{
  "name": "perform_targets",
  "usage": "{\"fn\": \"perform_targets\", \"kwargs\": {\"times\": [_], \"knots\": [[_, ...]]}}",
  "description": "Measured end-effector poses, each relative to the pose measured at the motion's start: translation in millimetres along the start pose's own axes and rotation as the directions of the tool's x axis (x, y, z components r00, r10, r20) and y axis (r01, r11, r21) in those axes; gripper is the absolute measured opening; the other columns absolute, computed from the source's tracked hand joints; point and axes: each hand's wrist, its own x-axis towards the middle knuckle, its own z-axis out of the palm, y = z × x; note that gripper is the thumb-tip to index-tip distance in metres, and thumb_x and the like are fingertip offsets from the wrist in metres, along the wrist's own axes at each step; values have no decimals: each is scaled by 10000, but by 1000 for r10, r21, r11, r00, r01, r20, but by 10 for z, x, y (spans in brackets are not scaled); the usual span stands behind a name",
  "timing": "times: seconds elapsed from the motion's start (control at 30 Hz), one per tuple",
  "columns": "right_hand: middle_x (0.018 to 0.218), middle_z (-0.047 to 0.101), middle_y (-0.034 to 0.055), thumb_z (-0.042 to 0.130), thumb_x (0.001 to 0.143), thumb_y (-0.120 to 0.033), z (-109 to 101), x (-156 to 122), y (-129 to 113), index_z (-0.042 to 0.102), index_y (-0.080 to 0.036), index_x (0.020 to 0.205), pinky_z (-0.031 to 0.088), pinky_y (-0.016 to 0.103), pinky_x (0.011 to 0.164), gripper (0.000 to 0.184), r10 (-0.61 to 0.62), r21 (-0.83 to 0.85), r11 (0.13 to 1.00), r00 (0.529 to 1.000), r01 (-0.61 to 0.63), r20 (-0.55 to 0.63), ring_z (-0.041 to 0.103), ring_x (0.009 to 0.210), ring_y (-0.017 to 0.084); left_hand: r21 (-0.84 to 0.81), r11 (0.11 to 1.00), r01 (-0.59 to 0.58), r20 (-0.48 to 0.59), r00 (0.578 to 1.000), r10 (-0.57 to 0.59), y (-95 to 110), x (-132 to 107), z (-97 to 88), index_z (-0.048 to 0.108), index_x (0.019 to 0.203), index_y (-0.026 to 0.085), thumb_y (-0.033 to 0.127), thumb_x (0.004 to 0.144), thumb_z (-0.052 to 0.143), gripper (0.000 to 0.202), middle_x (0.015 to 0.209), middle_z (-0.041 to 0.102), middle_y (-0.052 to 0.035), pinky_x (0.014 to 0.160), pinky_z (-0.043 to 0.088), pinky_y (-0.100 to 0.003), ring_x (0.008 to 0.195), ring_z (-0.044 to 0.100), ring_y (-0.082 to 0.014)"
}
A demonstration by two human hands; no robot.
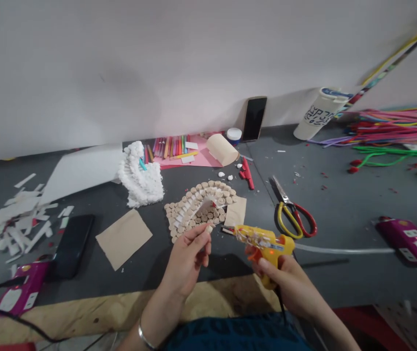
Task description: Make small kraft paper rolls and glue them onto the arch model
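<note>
Nearest us: right hand [285, 285] clenches yellow hot glue gun [263, 243]; left hand [184, 261] pinches small pale disc [209, 228] by wooden-disc arch [203, 194].

A yellow hot glue gun [265, 246] points its nozzle left, just beside a small pale wood disc [209, 228]

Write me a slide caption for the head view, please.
Right hand holds a yellow hot glue gun; left hand pinches a small pale piece above an arch of cork discs.
</note>
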Motion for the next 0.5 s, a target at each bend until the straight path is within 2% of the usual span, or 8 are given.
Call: {"fn": "perform_targets", "kwargs": {"times": [0.1, 0.23, 0.37, 0.5], "knots": [[848, 698, 71, 756, 704, -581, 12, -31, -75, 746, -192, 936, 451, 273, 590, 453, -62, -112, 992, 998, 61, -3, 566, 687, 170, 6, 1000, 7, 6, 1000, -7, 9, 16, -11, 723, 992, 136, 411, 579, 882, 521, 517, 547, 52, 358, 302, -137, 416, 396, -34], [686, 668, 31, 735, 747, -489, -8, -48, -103, 765, -213, 981, 403, 253, 477, 363, -22, -200, 979, 999, 29, 34, 523, 544, 144, -2, 1000, 17, 37, 999, -17, 11, 47, -16, 728, 992, 140, 387, 597, 876, 489, 535, 554, 46, 370, 326, -133, 444, 431, -41], [836, 751, 38, 795, 664, -379, -17, -36, -27, 781, -278, 903, 498, 287, 541, 260, -53, -252, 967, 996, 34, -70, 653, 705, 226, -7, 1000, 16, 51, 999, -16, 22, 53, 5, 733, 971, 140, 383, 584, 881, 480, 543, 553, 45, 357, 316, -134, 445, 429, -43], [901, 768, 33, 815, 631, -398, -14, -18, 58, 780, -307, 866, 578, 357, 717, 254, -48, -286, 958, 995, 20, -92, 698, 864, 265, -5, 1000, 22, 49, 999, -22, 43, 58, 23, 734, 994, 141, 368, 582, 882, 493, 547, 547, 47, 359, 318, -137, 446, 429, -43]]}}
